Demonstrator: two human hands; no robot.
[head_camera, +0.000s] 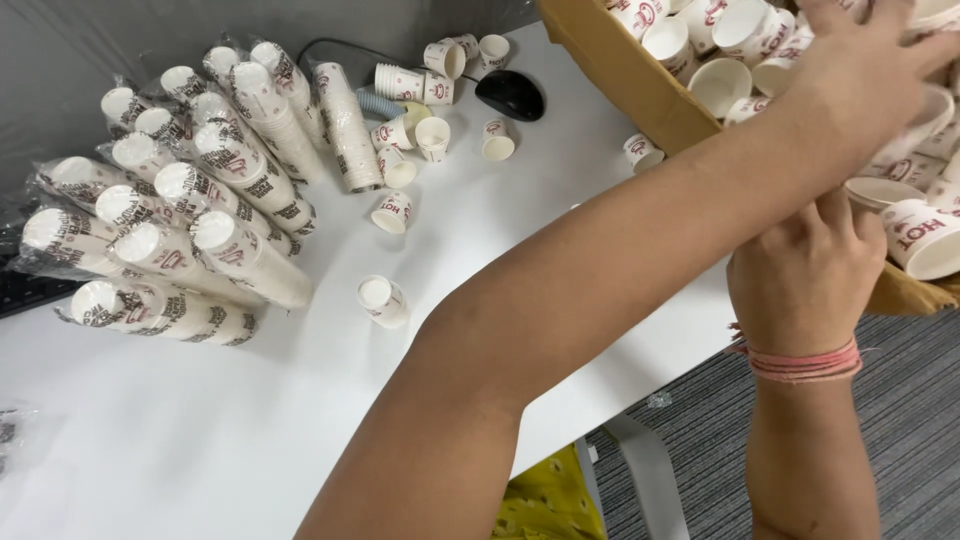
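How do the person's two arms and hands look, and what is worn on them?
Both forearms are bare, with no sleeves showing. The left hand wears nothing that can be seen. Just below the right hand, the wrist carries a band of pink and red threads, wound several times. No rings or gloves are visible.

Both hands, left hand (865, 75) and right hand (805, 265), reach among paper cups (720, 85) in the cardboard box (620, 70) at two o'clock.
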